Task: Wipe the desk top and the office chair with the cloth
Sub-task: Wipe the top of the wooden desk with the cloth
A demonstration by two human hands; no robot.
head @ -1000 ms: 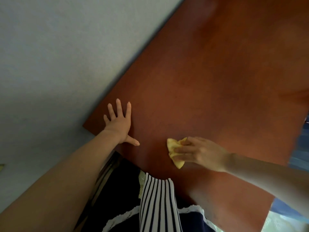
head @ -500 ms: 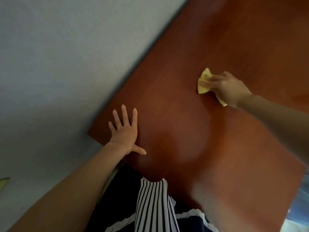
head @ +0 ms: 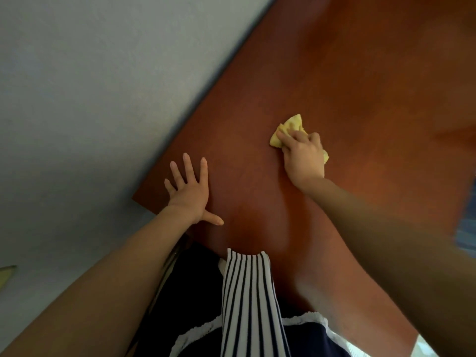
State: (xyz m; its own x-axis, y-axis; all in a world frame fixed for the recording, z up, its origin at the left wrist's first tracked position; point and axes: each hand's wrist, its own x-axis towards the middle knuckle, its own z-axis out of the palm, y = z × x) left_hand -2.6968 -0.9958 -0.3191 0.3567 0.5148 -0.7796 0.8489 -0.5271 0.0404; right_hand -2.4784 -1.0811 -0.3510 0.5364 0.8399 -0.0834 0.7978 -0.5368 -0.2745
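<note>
The reddish-brown desk top [head: 360, 86] fills the right half of the head view. My right hand [head: 304, 158] grips a bunched yellow cloth [head: 289, 126] and presses it on the desk near the middle. Most of the cloth is hidden under my fingers; a small bit shows past the knuckles. My left hand [head: 189, 190] lies flat on the desk near its left corner, fingers spread and thumb out to the right. The office chair is out of view.
A pale grey wall [head: 90, 86] runs along the desk's left edge. My dark clothing with a striped strip [head: 247, 300] is against the desk's near edge. Something blue [head: 467, 225] shows past the desk's right edge.
My right hand took the cloth from the near edge far out across the desk, and has now drawn it back toward me and to the left. My left hand stays planted.
</note>
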